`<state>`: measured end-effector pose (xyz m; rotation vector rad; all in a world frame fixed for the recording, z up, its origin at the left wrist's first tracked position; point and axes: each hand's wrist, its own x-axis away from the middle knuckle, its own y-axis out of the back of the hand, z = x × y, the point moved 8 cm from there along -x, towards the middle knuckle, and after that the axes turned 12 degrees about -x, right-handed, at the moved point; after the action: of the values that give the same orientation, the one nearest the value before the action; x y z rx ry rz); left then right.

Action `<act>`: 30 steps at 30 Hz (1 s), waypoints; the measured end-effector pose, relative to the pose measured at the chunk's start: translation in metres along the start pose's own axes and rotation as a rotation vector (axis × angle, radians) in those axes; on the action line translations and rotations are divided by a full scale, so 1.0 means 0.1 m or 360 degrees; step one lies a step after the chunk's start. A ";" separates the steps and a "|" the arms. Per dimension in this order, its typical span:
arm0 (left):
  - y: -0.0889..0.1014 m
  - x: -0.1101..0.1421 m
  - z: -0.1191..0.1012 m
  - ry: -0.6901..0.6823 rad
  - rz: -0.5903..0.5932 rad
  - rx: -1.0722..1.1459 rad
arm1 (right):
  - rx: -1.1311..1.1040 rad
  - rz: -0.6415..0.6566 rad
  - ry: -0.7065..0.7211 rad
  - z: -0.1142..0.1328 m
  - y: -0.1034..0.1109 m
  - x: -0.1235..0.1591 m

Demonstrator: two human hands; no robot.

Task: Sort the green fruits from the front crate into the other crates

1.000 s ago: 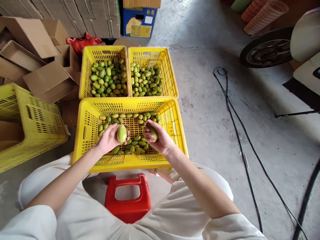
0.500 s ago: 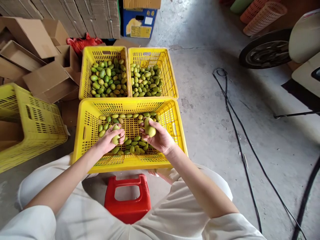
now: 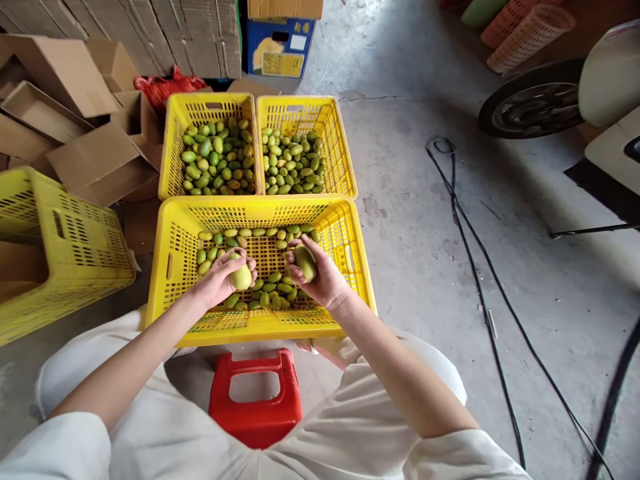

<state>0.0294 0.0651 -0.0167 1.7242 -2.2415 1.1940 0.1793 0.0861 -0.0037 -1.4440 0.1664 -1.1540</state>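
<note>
My left hand (image 3: 224,275) is closed around a pale green oval fruit (image 3: 241,277), much like a small mango. In my right hand (image 3: 323,275) sits a darker green fruit of the same kind (image 3: 305,263), with the fingers curled round it. Both hands are held over the near yellow crate (image 3: 260,331), apart from each other. Below them, green and yellowish fruits (image 3: 273,288) lie in loose groups on the crate's slotted floor. Part of these fruits is hidden behind my hands.
Two more yellow crates (image 3: 259,143) holding many such fruits stand against the far side. Cardboard boxes (image 3: 95,160) and another yellow crate (image 3: 85,247) are at left. A red stool (image 3: 255,413) stands between my legs. Black cables (image 3: 470,253) and a wheeled vehicle (image 3: 535,100) are at right.
Both fruits have been turned about within my fingers, showing different sides. My hands stay over the near crate with only slight shifts. The crates and loose fruits have not moved.
</note>
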 end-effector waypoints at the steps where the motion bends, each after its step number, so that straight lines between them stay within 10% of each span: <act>1: 0.00 0.00 -0.02 -0.0016 0.0005 0.0012 | -0.0024 0.0014 0.0017 0.02 -0.03 0.01; 13: 0.20 0.01 0.03 0.0173 -0.0448 0.0250 | -0.0225 -0.0058 0.0021 -0.01 0.02 0.01; 19: 0.21 -0.03 -0.24 -0.0071 -0.0277 0.0067 | -0.0096 -0.0090 0.0032 0.05 0.03 0.01; 30: 0.33 0.07 -0.48 -0.0143 -0.0545 0.0342 | 0.0269 0.0005 0.0095 0.07 -0.12 0.05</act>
<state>-0.0195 0.0912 0.0027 2.1699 -1.8081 1.3347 0.1809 0.0909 0.0103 -1.2609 0.1097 -1.1811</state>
